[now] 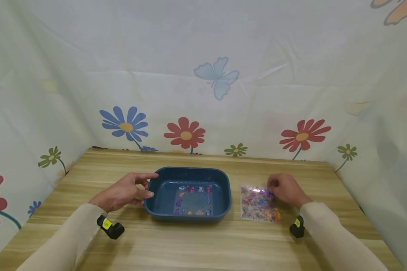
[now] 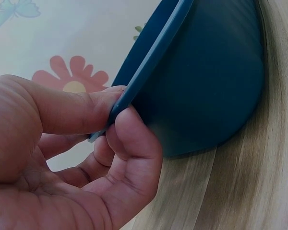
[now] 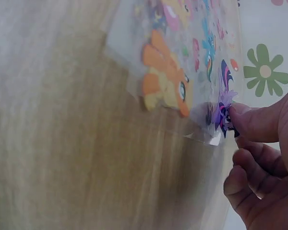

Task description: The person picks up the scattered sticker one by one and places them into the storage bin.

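A dark blue plastic basin [image 1: 187, 217] stands on the wooden table. My left hand [image 1: 123, 192] holds its left rim; in the left wrist view the thumb and curled fingers pinch the rim [image 2: 149, 60]. Flat on the basin's floor lies a clear sheet with small pony pictures [image 1: 193, 199] around its border. To the right of the basin, clear pony sticker sheets [image 1: 256, 207] lie on the table. My right hand [image 1: 286, 189] pinches their far right corner, at a purple pony picture [image 3: 225, 117]. An orange pony picture [image 3: 165, 76] shows near the sheet's lower edge.
The wooden table [image 1: 203, 248] runs back to a light cloth backdrop [image 1: 156, 90] printed with flowers and a butterfly. A black wrist camera [image 1: 111, 227] sits on the left sleeve, and another wrist camera [image 1: 297, 227] on the right.
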Demonstrator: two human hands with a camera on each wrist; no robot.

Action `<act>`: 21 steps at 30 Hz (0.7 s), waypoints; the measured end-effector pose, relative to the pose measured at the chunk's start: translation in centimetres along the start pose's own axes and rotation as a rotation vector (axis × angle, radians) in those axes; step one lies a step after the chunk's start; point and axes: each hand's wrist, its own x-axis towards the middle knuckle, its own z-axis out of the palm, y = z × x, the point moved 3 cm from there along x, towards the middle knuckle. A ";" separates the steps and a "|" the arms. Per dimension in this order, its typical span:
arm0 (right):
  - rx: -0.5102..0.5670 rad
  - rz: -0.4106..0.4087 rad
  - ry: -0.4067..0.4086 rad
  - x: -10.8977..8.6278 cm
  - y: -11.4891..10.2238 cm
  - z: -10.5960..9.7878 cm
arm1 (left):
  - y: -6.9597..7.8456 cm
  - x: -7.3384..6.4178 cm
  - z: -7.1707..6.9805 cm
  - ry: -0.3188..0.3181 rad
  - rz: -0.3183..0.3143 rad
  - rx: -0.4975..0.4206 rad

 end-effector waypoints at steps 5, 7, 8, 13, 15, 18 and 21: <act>0.023 0.019 0.016 -0.2 0.1 -0.1 | 0.1 -0.1 0.1 -0.004 -0.001 -0.001; 0.033 0.020 0.025 -0.4 0.2 -0.1 | 0.2 -0.1 0.1 0.001 -0.004 0.004; 0.042 0.018 0.030 -0.5 0.3 -0.2 | 0.2 -0.1 0.1 0.004 -0.005 0.007; 0.071 0.001 0.047 -0.8 0.6 -0.5 | 0.3 -0.1 0.1 0.022 -0.017 0.012; 0.080 0.001 0.052 -0.8 0.7 -0.6 | 0.3 -0.1 0.2 0.027 -0.021 0.009; 0.099 0.022 0.061 -0.9 0.8 -0.6 | 0.2 0.0 0.2 0.028 -0.024 0.004; 0.126 0.042 0.066 -1.0 0.9 -0.6 | 0.2 0.0 0.2 0.026 -0.025 0.000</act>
